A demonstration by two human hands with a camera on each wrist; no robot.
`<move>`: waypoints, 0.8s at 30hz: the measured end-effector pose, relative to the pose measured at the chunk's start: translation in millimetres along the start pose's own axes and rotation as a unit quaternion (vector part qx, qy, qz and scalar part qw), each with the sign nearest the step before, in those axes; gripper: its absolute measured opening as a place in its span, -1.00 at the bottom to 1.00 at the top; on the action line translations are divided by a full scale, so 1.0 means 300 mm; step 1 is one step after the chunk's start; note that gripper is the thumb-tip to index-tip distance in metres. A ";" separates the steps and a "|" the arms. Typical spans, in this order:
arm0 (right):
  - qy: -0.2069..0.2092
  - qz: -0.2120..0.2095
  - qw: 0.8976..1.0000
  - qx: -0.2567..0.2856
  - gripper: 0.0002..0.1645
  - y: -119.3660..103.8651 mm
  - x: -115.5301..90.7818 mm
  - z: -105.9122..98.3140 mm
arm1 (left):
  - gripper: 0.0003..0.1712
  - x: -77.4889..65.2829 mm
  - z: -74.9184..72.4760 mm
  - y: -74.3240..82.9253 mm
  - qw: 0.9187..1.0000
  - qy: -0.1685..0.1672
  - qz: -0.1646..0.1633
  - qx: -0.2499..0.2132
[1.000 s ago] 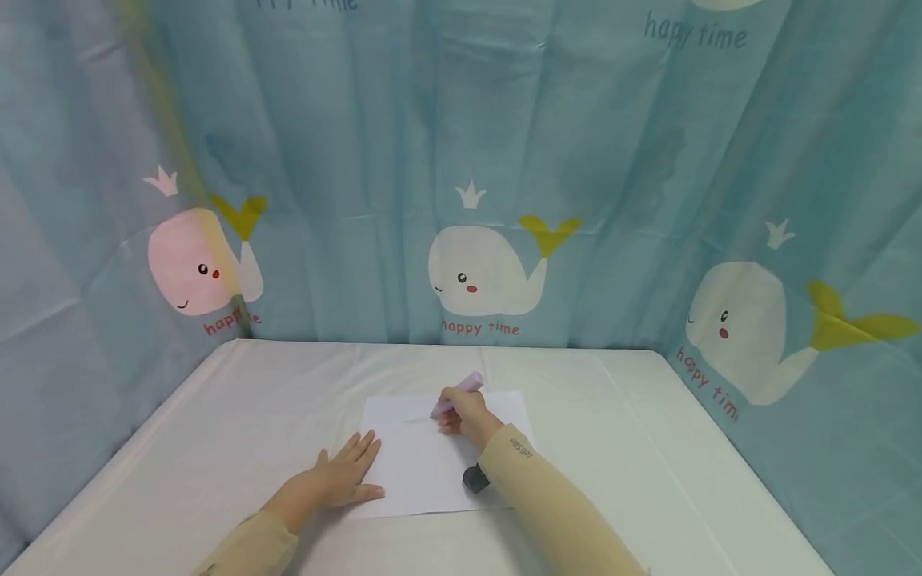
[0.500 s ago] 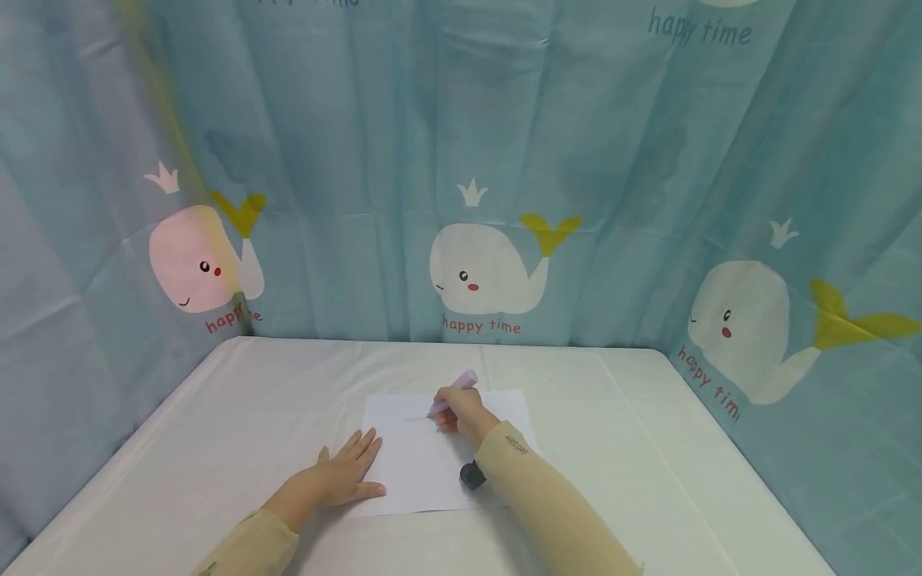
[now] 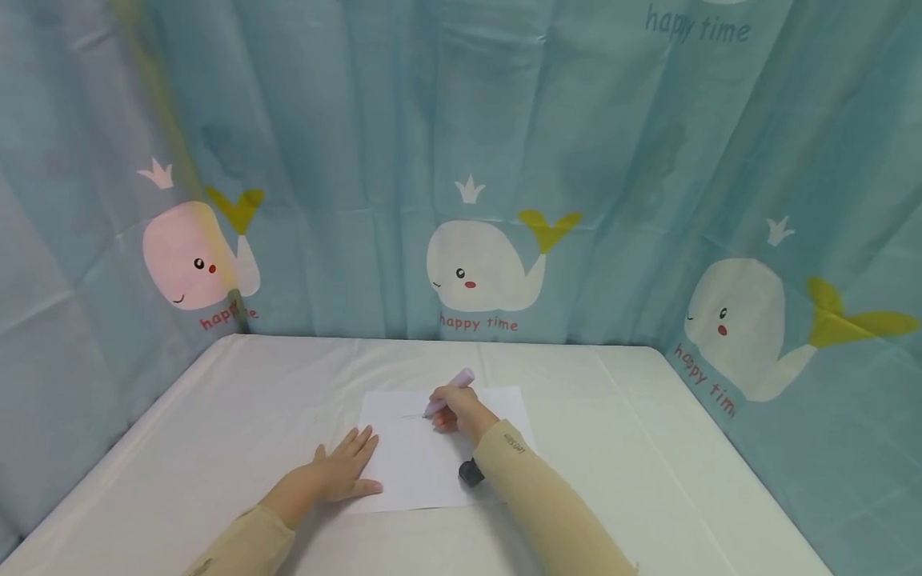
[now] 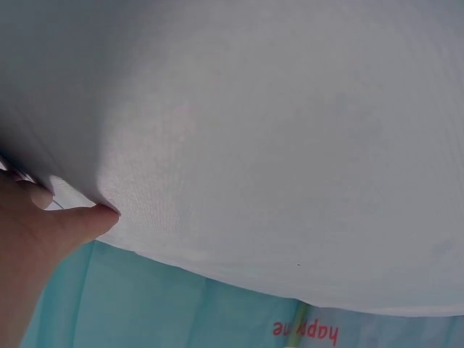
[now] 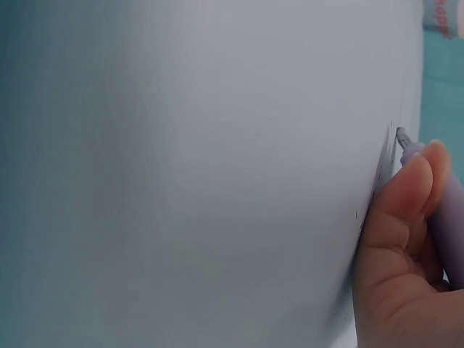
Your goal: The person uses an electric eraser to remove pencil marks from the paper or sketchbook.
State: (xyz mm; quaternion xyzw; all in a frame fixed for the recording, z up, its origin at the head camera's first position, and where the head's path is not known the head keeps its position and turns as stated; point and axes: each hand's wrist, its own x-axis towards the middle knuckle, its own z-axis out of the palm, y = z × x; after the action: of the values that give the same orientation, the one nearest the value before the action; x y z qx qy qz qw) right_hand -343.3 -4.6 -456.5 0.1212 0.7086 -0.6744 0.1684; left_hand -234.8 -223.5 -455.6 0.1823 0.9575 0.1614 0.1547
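Observation:
My right hand (image 3: 461, 412) grips a thick lilac pen (image 3: 464, 375), its tip down at a white sheet of paper (image 3: 425, 472). Beside the tip, short faint lines (image 3: 412, 416) show on the upper part of the sheet. The right wrist view has the pen (image 5: 451, 228) between thumb and fingers, its grey pointed tip by the paper. My left hand (image 3: 338, 472) lies flat with fingers spread over the sheet's left edge. In the left wrist view, the left hand's thumb (image 4: 87, 221) extends along the white surface.
A white cloth covers the table (image 3: 612, 448) around the paper. Blue curtains (image 3: 346, 264) with printed whales hang behind and at both sides. A small black device (image 3: 471, 473) shows beside my right sleeve, over the paper's lower right part.
My right hand and the pen have shifted slightly left, the tip moving along the faint lines. The left hand stays in place on the paper, and the head view has shifted a little.

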 end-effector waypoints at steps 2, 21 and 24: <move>-0.005 0.002 1.000 0.002 -0.84 0.002 0.004 -0.002 | 0.02 -0.003 0.001 -0.001 1.000 0.001 0.002 -0.006; -0.021 0.002 1.000 0.009 -0.83 -0.003 0.017 -0.011 | 0.01 -0.006 -0.009 0.007 1.000 0.000 0.002 -0.009; -0.013 0.006 1.000 0.010 -0.85 0.001 0.018 -0.009 | 0.01 -0.008 -0.007 0.008 1.000 -0.002 0.003 -0.005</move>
State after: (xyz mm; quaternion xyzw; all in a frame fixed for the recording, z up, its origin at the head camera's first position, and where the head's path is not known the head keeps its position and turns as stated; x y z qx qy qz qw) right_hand -348.4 -2.2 -459.0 0.1184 0.6989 -0.6818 0.1807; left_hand -232.7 -223.0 -452.2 0.1847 0.9559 0.1662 0.1566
